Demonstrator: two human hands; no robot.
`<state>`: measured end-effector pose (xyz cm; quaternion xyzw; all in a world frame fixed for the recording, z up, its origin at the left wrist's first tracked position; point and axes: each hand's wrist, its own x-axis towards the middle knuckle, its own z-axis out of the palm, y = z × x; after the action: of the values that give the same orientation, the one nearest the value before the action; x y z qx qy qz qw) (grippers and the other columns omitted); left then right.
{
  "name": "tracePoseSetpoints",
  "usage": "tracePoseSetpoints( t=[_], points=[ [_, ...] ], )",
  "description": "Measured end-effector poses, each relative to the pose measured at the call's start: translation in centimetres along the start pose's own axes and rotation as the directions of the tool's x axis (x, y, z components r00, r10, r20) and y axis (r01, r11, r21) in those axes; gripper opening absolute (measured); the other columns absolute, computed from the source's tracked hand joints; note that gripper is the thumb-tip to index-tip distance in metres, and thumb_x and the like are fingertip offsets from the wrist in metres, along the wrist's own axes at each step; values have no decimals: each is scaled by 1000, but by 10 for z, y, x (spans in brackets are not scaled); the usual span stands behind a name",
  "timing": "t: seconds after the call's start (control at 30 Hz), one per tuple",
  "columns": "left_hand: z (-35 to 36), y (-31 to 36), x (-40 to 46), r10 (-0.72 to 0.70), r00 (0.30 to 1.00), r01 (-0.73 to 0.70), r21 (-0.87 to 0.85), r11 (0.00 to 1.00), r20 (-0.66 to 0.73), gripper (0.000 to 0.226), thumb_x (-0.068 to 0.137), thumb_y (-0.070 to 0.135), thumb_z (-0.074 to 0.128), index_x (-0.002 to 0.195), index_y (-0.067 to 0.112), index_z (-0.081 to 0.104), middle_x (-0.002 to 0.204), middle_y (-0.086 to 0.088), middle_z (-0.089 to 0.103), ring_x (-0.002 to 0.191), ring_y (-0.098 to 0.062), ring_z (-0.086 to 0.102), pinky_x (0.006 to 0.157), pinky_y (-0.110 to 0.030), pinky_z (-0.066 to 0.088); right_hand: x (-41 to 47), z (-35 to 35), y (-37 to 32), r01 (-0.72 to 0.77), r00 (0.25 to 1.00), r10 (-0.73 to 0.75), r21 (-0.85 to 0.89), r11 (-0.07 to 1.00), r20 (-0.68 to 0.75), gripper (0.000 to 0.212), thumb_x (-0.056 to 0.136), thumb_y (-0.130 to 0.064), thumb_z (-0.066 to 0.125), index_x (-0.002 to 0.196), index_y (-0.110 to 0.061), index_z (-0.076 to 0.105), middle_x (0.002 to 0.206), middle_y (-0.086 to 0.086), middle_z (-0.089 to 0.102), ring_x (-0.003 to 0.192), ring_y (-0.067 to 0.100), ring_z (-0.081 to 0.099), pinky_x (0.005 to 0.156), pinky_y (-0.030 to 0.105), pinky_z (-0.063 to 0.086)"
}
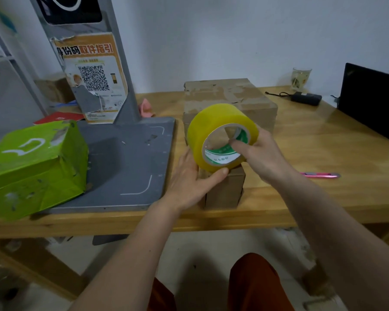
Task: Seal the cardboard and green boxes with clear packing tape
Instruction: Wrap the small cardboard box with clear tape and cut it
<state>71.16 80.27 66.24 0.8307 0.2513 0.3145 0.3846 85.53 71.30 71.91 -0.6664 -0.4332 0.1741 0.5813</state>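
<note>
Pale wall backs a honey-coloured wooden surface (323, 140) with a smooth, slightly glossy grain. Over its middle, both hands hold a fat roll of yellowish clear packing tape (220, 133), its cardboard core ringed with a green-and-white printed label. The left hand (189, 178) cups the roll's near side, thumb curled under the rim; the right hand (261, 153) grips it from the right with fingers hooked into the core. Beneath the roll stands a small plain brown cardboard box (227, 189), and behind it a larger, scuffed cardboard box (229, 95) with torn old tape. At the left, a crumpled bright green box (36, 167) rests on a matte grey metal scanner base (130, 162). A pink utility knife (319, 175) lies to the right.
</note>
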Motion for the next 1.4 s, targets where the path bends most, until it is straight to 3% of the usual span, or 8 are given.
tracePoseSetpoints(
  t=[0.23,0.33,0.5,0.6,0.97,1.1,1.3,1.4],
  points=[
    [-7,-3,-1,61,997,-65,67,996,54,63,75,70,54,130,45,35,139,34,34,125,14,33,105,-29,37,9,-27,0,-139,990,139,51,989,20,26,90,-1,59,115,-9,60,105,15,69,92,24,69,77,45,59],
    [-5,-7,-2,68,996,-70,43,997,60,72,74,73,51,134,36,38,151,26,28,134,6,29,103,-26,33,7,-49,6,-192,981,189,89,977,45,28,92,1,56,119,-8,59,103,13,70,88,21,72,69,38,60],
    [-4,-5,-1,80,995,-82,44,996,56,72,73,72,51,133,35,38,151,24,29,132,7,30,100,-24,32,11,-55,11,-180,982,179,12,984,58,32,91,-3,60,123,-7,55,112,16,66,99,26,68,82,47,58],
    [-4,-7,-1,72,996,-75,56,996,53,69,74,71,52,131,35,40,152,23,30,136,3,31,103,-28,34,12,-58,12,-139,989,141,-53,989,35,27,91,-5,61,118,-4,57,108,16,66,94,24,69,73,37,59],
    [4,-1,-1,37,997,-37,-5,999,70,65,79,61,57,133,30,38,154,19,23,141,3,22,114,-32,31,-1,-77,30,-159,985,159,10,987,-70,27,89,1,62,116,-3,59,106,26,65,96,36,67,85,57,54],
    [17,12,-3,-60,998,62,-131,989,22,64,80,53,58,134,24,38,156,18,19,139,5,20,101,-9,24,-4,-72,37,-190,976,195,59,980,-97,29,88,0,64,116,0,58,108,27,64,98,37,65,88,58,52],
    [39,24,-4,-173,978,121,-365,923,-113,34,93,19,64,118,37,50,159,18,16,137,4,20,109,-21,22,-9,-66,45,-252,953,274,166,953,-128,27,88,2,63,114,-5,57,110,26,63,99,37,65,86,61,53],
    [38,30,-4,-255,960,184,-425,886,-115,32,88,28,64,104,54,55,156,11,27,142,-13,29,116,-40,31,-11,-64,48,-255,950,284,195,947,-134,29,88,2,62,116,-3,57,111,26,63,100,37,65,87,60,52]
  ],
)
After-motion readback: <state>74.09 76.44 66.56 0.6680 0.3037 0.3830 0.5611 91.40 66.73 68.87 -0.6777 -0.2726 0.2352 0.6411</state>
